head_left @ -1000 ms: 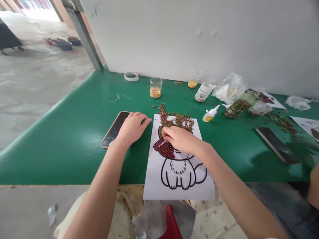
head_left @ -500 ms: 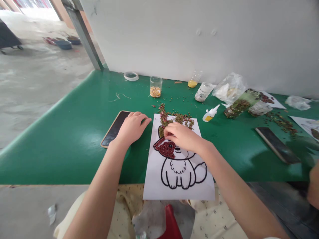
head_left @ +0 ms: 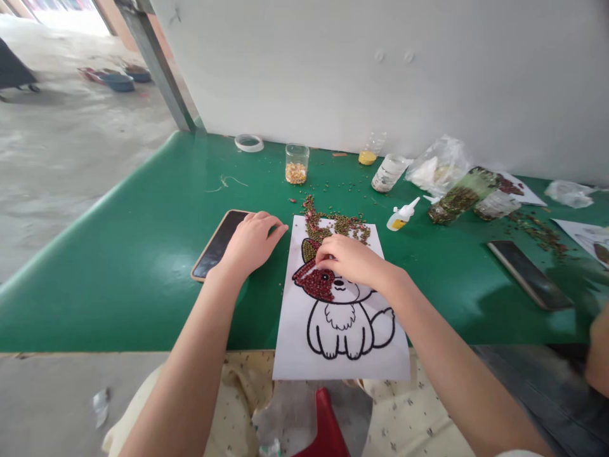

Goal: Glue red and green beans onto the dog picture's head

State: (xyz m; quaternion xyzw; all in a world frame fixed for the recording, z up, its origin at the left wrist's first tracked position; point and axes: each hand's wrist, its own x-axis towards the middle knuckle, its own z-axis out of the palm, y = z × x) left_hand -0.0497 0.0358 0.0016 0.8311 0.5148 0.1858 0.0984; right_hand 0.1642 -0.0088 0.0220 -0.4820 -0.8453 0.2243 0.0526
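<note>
A paper [head_left: 291, 343] with a black-outlined animal drawing lies on the green table. Red beans [head_left: 318, 284] cover part of the animal's face, and green beans fill one ear. Loose green and red beans [head_left: 349, 227] lie across the paper's top edge. My right hand [head_left: 346, 257] is over the animal's head, its fingertips pinched together; anything between them is too small to make out. My left hand [head_left: 257, 238] rests palm down with fingers apart, partly over a phone [head_left: 216, 251] left of the paper.
Behind the paper stand a cup of corn kernels [head_left: 297, 166] and a glue bottle [head_left: 402, 214]. Further right are a clear cup [head_left: 389, 172], plastic bags, a tilted jar [head_left: 461, 195] and a second phone [head_left: 528, 274]. Another person's arm [head_left: 598, 352] shows at the right edge.
My right hand has shifted slightly to the right over the animal's head, uncovering more of the bean-filled ear. My left hand stays in place by the phone.
</note>
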